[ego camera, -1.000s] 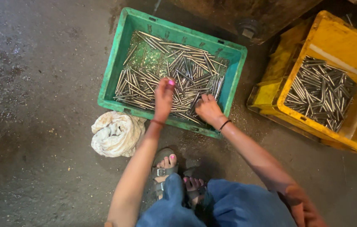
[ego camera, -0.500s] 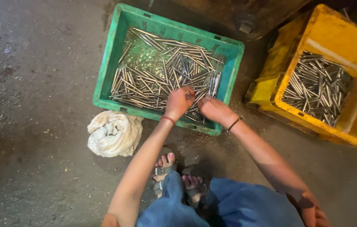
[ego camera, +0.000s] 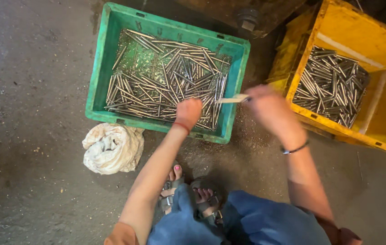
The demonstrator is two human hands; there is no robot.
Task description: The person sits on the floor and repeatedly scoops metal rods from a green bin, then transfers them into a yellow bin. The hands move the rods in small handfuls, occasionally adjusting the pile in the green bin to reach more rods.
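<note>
Grey, stained concrete floor [ego camera: 29, 68] underneath. Yellow plastic crate [ego camera: 361, 36] at right, part-filled with steel rods. Green plastic crate [ego camera: 97, 86] at centre, bottom covered in loose shiny metal rods [ego camera: 165, 81]. Crumpled off-white rag [ego camera: 111, 147] just beside green crate's near corner. Left hand [ego camera: 188, 111] down in green crate, curled closed among rods; grip hidden. Right hand [ego camera: 265, 106], blurred, between the crates, pinching a few pale metal rods [ego camera: 233, 99] over green crate's right rim.
</note>
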